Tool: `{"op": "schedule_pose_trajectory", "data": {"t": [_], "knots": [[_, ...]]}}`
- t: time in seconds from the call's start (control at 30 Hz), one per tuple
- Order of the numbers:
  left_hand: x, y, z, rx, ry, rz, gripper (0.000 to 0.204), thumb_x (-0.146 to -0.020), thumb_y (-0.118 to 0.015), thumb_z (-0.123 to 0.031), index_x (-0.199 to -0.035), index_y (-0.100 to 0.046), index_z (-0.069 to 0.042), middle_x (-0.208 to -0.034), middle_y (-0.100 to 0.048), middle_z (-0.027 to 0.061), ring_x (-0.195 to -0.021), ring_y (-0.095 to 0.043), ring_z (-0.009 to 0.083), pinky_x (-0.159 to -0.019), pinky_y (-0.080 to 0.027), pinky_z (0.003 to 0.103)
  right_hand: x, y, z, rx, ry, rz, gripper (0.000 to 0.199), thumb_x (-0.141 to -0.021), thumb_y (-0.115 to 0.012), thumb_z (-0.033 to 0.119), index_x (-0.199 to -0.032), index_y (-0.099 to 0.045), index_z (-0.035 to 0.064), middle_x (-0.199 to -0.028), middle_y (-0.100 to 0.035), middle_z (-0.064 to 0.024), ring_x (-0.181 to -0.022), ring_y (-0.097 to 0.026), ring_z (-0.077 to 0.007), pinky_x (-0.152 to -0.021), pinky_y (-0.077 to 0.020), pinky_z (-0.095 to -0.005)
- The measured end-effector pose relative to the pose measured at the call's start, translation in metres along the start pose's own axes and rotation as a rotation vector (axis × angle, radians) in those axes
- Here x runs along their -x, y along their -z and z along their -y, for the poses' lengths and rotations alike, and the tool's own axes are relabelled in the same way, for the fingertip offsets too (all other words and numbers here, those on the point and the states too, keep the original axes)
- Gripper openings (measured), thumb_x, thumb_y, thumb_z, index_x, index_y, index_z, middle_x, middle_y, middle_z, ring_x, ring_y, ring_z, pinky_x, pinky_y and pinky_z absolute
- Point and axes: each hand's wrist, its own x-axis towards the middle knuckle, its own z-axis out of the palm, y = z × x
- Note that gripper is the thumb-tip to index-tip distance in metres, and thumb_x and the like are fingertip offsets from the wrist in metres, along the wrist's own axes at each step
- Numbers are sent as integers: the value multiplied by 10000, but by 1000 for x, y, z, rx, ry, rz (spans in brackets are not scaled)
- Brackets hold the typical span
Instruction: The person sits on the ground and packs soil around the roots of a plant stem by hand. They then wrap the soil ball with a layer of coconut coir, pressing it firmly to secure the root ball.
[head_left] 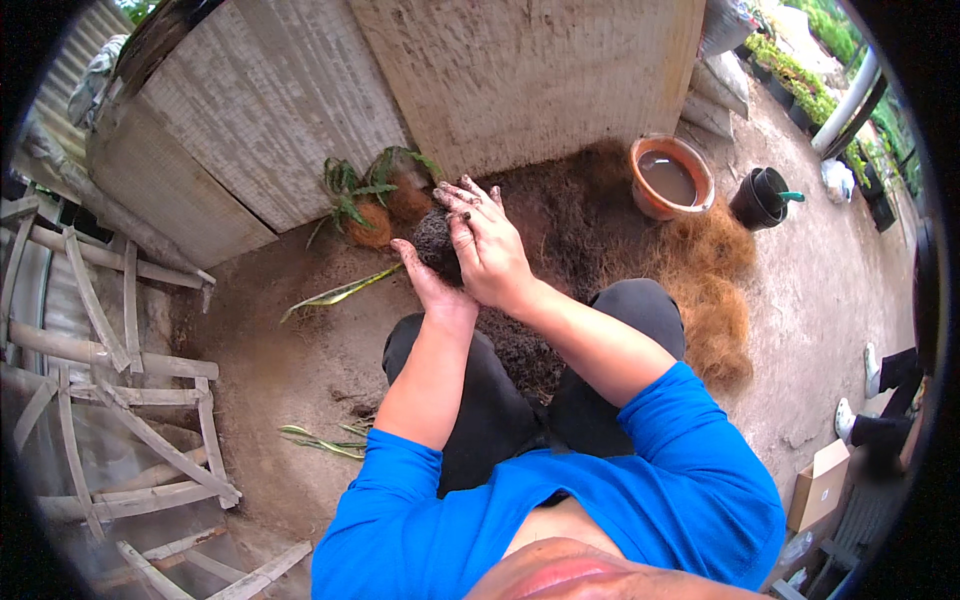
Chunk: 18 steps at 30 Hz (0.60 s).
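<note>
A dark ball of soil (433, 238) is pressed between my two hands above the ground. My left hand (440, 290) cups it from the near side, palm against it. Over its right side lies my right hand (486, 245), with soil stuck to the fingers. A long green leaf with yellow edges (345, 291) reaches left from beside the ball; whether it is joined to the ball is hidden. Just beyond, two brown fibre-wrapped balls (369, 226) with green leafy plants (345, 187) stand against the wall panels.
Loose dark soil (560, 215) spreads before my knees. To the right are a clay pot of murky water (667, 180), a black pot (760, 200) with a green handle, and brown fibre (710, 300). Wooden frames (130, 370) stand left; another person's feet (858, 395) and a cardboard box (818, 485) are right.
</note>
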Motion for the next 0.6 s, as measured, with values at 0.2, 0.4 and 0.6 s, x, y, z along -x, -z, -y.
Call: {"op": "schedule_pose_trajectory", "data": {"t": [0.2,0.4,0.6], "knots": [[-8,-6,-11,-16,242,-183,500,-844,-292,-453,-1111,-558,-125,-1134,-567,110,-1056,-524,320,-906,-401,502,-30,29,-30,-612,-224,-23,398,-953,-324,256,-1186,-498,-15,-1207,-513,-178,-1158,-453,-235,-1007,-291,-337],[-16,20,-19,58,391,43,591,-859,-253,-549,-1144,-532,-111,-1133,-559,127,-1047,-521,344,-904,-397,514,-20,34,-47,-95,-169,-163,366,-898,-423,241,-1156,-528,3,-1279,-424,-215,-1230,-352,-341,-1030,-259,-394],[-12,16,-3,32,360,196,362,-912,-329,-340,-1130,-517,-120,-1145,-543,79,-1068,-510,219,-929,-404,371,-9,27,-11,-162,78,115,284,-893,-446,221,-1007,-613,21,-1056,-587,-176,-996,-555,-318,-878,-420,-364]]}}
